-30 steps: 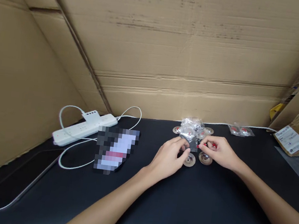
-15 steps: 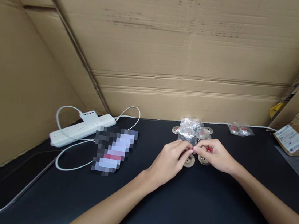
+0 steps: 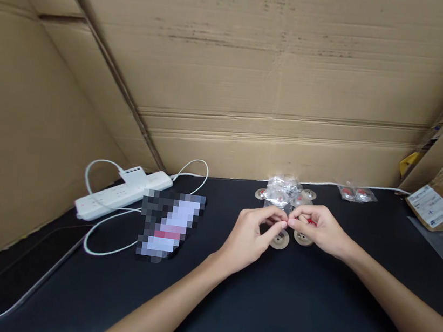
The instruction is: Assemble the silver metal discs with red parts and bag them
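My left hand (image 3: 255, 235) is pinched, its fingertips meeting those of my right hand (image 3: 321, 231) over the discs. Between them shows a bit of thin red cord (image 3: 311, 221), which also comes out by my right fingers; most of it is hidden by the fingers. Just below lie two round brass-coloured discs with a centre hole, like small finger cymbals: the left disc (image 3: 279, 240) and the right disc (image 3: 303, 239). Behind the hands sits a pile of clear plastic packets (image 3: 283, 187) with similar discs and red bits, and another loose disc (image 3: 260, 193) beside it.
Two more packets (image 3: 354, 194) lie at the back right. A torn cardboard piece with a white label (image 3: 433, 206) is at the far right. At left are a white power strip (image 3: 123, 195), a looped white cable (image 3: 101, 253) and a blurred-out object (image 3: 172, 227). Cardboard walls (image 3: 273, 85) enclose the black table.
Both hands stay fingertip to fingertip in nearly the same place, with only slight finger movement. The whole view has shifted a little.
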`<move>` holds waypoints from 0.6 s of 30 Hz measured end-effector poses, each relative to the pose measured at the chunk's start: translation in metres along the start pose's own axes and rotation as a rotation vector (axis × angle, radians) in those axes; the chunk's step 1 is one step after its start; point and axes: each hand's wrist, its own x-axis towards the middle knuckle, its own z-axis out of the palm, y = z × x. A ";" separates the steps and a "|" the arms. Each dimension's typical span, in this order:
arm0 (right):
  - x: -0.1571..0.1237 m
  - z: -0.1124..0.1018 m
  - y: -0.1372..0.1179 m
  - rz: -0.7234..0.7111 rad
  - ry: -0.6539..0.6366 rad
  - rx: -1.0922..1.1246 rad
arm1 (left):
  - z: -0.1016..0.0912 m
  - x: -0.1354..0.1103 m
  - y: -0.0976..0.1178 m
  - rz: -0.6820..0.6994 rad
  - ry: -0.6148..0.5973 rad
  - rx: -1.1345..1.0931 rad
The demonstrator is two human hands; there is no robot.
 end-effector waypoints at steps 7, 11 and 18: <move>0.002 -0.005 0.001 -0.033 0.041 -0.053 | -0.003 0.002 -0.002 -0.023 0.019 0.078; 0.002 -0.013 0.003 -0.043 0.046 -0.278 | -0.006 0.004 -0.007 -0.031 0.034 0.242; -0.002 -0.023 0.004 -0.112 -0.090 -0.516 | -0.007 0.005 -0.017 -0.035 -0.044 0.478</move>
